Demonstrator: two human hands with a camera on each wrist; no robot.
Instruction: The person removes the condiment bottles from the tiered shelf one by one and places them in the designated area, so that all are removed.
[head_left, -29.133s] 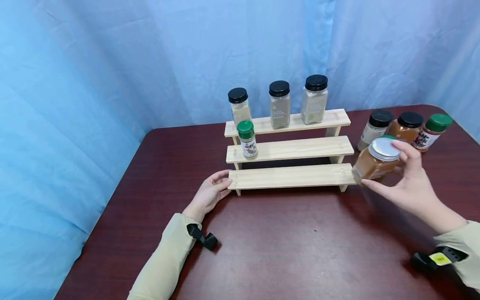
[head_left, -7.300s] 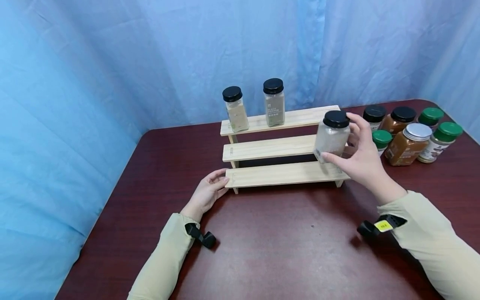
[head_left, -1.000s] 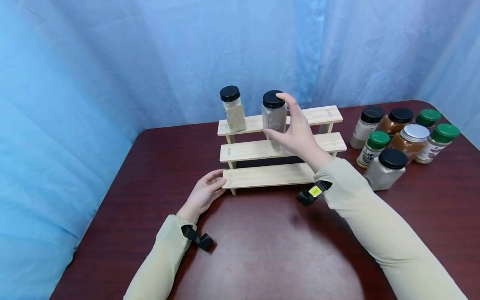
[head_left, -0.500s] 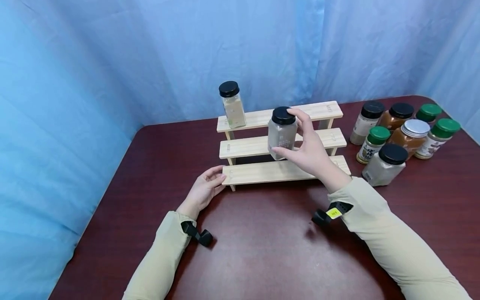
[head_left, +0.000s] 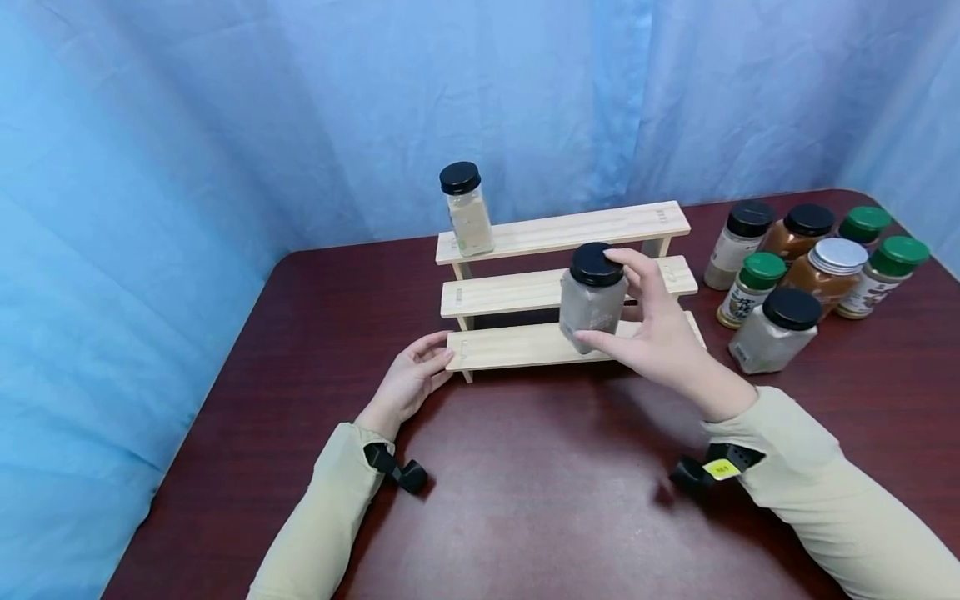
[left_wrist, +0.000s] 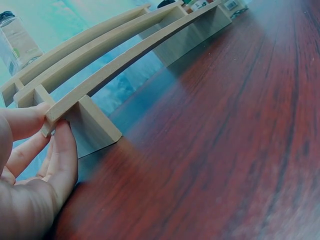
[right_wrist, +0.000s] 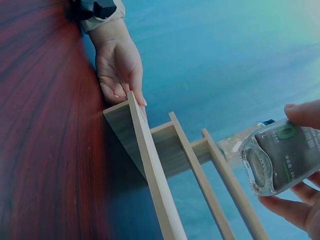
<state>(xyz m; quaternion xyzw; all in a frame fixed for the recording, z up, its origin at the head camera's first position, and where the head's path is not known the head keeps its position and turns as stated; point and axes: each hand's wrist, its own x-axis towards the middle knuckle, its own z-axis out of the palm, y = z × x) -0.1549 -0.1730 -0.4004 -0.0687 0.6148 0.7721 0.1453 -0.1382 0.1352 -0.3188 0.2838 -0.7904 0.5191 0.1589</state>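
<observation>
My right hand [head_left: 660, 333] grips a clear spice jar [head_left: 588, 308] with a black lid and grey powder, held in the air in front of the lower shelves. In the right wrist view the jar [right_wrist: 285, 157] is tilted, its base clear of the wood. My left hand [head_left: 408, 379] pinches the left end of the lowest step of a three-tier wooden rack [head_left: 517, 346]; the left wrist view shows thumb above and fingers below the board [left_wrist: 55, 112]. One black-lidded jar [head_left: 470, 221] of pale powder stands at the left end of the top step.
On the table's right side several jars are grouped: a white-powder jar [head_left: 772, 333] in front, a small green-lidded bottle [head_left: 742, 296], a silver-lidded brown jar [head_left: 825, 275] and others behind. Blue curtains [head_left: 360, 108] hang behind the dark red table [head_left: 540, 483].
My right hand has lifted the grey jar off the top step and carried it forward, down and to the right. Earlier, the white-powder jar went from the rack to the right-hand group. The left hand stays put.
</observation>
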